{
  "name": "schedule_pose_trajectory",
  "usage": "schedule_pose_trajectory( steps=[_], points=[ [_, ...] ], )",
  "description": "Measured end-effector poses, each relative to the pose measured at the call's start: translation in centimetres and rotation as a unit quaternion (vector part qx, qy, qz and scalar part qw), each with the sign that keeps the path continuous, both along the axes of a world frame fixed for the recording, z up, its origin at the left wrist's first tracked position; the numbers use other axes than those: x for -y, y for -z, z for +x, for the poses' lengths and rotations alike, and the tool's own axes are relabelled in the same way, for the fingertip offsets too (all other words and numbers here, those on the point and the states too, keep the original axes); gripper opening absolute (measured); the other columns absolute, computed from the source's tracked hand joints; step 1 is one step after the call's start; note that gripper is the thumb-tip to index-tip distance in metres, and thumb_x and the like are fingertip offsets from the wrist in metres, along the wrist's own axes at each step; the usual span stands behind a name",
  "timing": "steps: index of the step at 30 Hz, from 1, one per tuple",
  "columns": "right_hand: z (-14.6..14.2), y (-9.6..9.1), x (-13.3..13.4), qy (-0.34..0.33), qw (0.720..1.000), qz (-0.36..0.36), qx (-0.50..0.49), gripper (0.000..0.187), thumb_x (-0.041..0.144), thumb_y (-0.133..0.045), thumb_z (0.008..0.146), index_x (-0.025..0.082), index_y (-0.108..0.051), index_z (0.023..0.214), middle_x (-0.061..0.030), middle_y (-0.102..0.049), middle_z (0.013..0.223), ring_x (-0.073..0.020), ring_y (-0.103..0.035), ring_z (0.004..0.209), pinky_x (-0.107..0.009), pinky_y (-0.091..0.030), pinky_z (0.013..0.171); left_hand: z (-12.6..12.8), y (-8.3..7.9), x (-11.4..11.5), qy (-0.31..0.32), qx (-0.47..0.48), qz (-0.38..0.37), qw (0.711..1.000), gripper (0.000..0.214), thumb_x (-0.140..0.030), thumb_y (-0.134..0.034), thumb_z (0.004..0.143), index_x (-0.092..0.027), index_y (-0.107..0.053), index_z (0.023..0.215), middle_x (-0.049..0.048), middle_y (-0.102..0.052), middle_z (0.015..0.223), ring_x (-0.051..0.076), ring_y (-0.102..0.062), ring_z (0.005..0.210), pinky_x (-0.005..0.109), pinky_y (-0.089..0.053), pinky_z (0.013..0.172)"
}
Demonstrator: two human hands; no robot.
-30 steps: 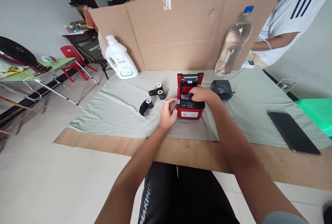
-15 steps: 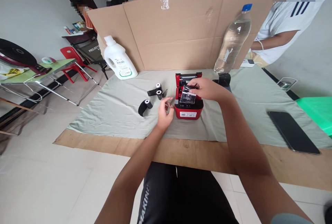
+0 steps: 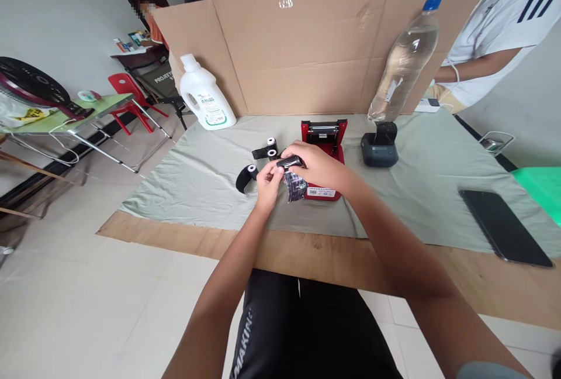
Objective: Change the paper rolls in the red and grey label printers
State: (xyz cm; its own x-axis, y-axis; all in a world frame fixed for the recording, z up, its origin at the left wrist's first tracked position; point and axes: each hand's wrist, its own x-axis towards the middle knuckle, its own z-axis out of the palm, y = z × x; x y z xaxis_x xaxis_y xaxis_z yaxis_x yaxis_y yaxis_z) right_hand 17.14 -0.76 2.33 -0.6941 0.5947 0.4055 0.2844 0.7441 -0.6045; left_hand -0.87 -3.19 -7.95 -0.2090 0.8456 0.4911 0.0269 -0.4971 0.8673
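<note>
My right hand point(image 3: 322, 164) pinches a small roll of shiny black ribbon point(image 3: 290, 161) from above. A loose dark film tail point(image 3: 296, 188) hangs from it, with pale marks. At the roll's left end, the closed fingertips of my left hand point(image 3: 268, 185) hold it too. Just behind my right hand stands a small red and black label printer point(image 3: 323, 193), its lid point(image 3: 324, 128) raised; the hand hides most of its inside. To the left of my hands lie other black ribbon rolls with white cores, one nearer point(image 3: 246, 179) and two farther back point(image 3: 270, 149).
A dark device point(image 3: 379, 152) stands right of the printer, before a tall water bottle point(image 3: 403, 63). A white detergent jug point(image 3: 207, 98) leans against the cardboard screen point(image 3: 302, 57). A phone point(image 3: 506, 227) lies at right. Another person's arm point(image 3: 477, 68) shows beyond the screen.
My right hand has moved left from over the printer, bringing the ribbon roll to my left hand. The left fingers have closed on the roll. The dark device is now uncovered.
</note>
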Motion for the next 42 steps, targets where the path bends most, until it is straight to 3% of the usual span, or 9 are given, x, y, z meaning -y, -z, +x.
schedule_pose_trajectory(
  steps=[7,13,17,21,26,28,33,36,42],
  points=[
    [0.3,-0.7,0.0,0.147,0.983,0.026,-0.106,0.04,0.023,-0.064,0.092,0.025,-0.057,0.132,-0.0099,-0.057,0.132,-0.0226,-0.067,0.1,-0.041,-0.055,0.092,-3.8,-2.6,-0.3,-0.185,-0.025,0.026,0.982,0.044,-0.056,-0.08,0.081,-0.017,-0.07,0.097,0.0004,-0.064,0.08,0.011,-0.057,0.07,0.023,-0.047,0.068],
    [2.2,-2.1,-1.1,0.226,0.961,0.025,-0.157,0.037,0.027,-0.065,0.095,0.031,-0.058,0.131,-0.0078,-0.058,0.134,-0.0219,-0.068,0.097,-0.042,-0.058,0.088,-14.3,-7.4,-3.3,-0.305,-0.352,-0.103,0.879,0.028,-0.038,-0.073,0.081,-0.017,-0.073,0.1,0.0018,-0.067,0.077,0.015,-0.058,0.071,0.027,-0.047,0.071],
    [2.9,-2.3,-1.6,0.24,0.959,0.022,-0.148,0.041,0.034,-0.065,0.097,0.034,-0.056,0.137,-0.0092,-0.058,0.137,-0.0249,-0.068,0.103,-0.043,-0.058,0.086,-18.1,-7.1,-4.5,-0.235,-0.511,-0.276,0.779,0.025,-0.038,-0.071,0.079,-0.016,-0.076,0.091,0.0065,-0.071,0.077,0.02,-0.062,0.073,0.031,-0.043,0.068],
    [2.8,-2.5,-1.5,0.248,0.957,0.035,-0.143,0.043,0.038,-0.064,0.099,0.034,-0.053,0.14,-0.0097,-0.059,0.137,-0.0262,-0.069,0.105,-0.042,-0.059,0.083,-18.1,-4.9,-4.0,-0.176,-0.552,-0.335,0.743,0.038,-0.049,-0.065,0.086,-0.016,-0.079,0.1,0.0104,-0.076,0.09,0.025,-0.068,0.085,0.032,-0.045,0.072],
    [2.9,-3.0,-1.2,0.27,0.95,0.04,-0.15,0.041,0.039,-0.062,0.1,0.033,-0.054,0.14,-0.011,-0.059,0.139,-0.025,-0.07,0.1,-0.042,-0.059,0.082,-16.0,-5.1,-1.8,-0.242,-0.553,-0.209,0.769,0.059,-0.055,-0.053,0.096,-0.018,-0.069,0.138,0.0173,-0.07,0.129,0.033,-0.064,0.119,0.041,-0.05,0.094],
    [3.0,-3.1,-1.2,0.278,0.947,0.044,-0.154,0.04,0.04,-0.061,0.101,0.033,-0.054,0.14,-0.0113,-0.059,0.14,-0.0245,-0.07,0.099,-0.042,-0.059,0.082,-14.8,-5.8,-1.0,-0.156,-0.602,-0.118,0.774,0.054,-0.046,-0.056,0.095,-0.022,-0.066,0.143,0.014,-0.067,0.139,0.032,-0.058,0.129,0.045,-0.047,0.104],
    [3.2,-3.0,-1.5,0.278,0.945,0.043,-0.166,0.038,0.041,-0.061,0.1,0.033,-0.056,0.137,-0.0107,-0.061,0.138,-0.0236,-0.069,0.095,-0.043,-0.059,0.083,-12.6,-6.9,-0.8,0.038,-0.729,-0.066,0.68,0.041,-0.016,-0.05,0.092,-0.032,-0.079,0.117,0.0025,-0.073,0.137,0.03,-0.059,0.129,0.048,-0.041,0.104],
    [3.4,-3.2,-1.3,0.256,0.951,0.033,-0.171,0.032,0.038,-0.064,0.098,0.03,-0.062,0.129,-0.0088,-0.066,0.128,-0.0222,-0.068,0.093,-0.041,-0.058,0.081,-12.1,-7.3,-1.0,0.01,-0.692,-0.057,0.72,0.032,-0.022,-0.051,0.095,-0.028,-0.078,0.113,0.0066,-0.078,0.122,0.029,-0.063,0.119,0.046,-0.041,0.102],
    [4.4,-4.8,0.2,0.147,0.982,0.049,-0.105,0.017,0.032,-0.065,0.095,0.024,-0.074,0.108,-0.0061,-0.073,0.105,-0.0225,-0.065,0.09,-0.038,-0.051,0.08,-7.2,-9.0,-0.1,-0.046,-0.318,-0.051,0.945,0.043,-0.058,-0.055,0.099,-0.02,-0.075,0.106,0.0053,-0.074,0.094,0.02,-0.064,0.088,0.032,-0.049,0.083]
  ],
)
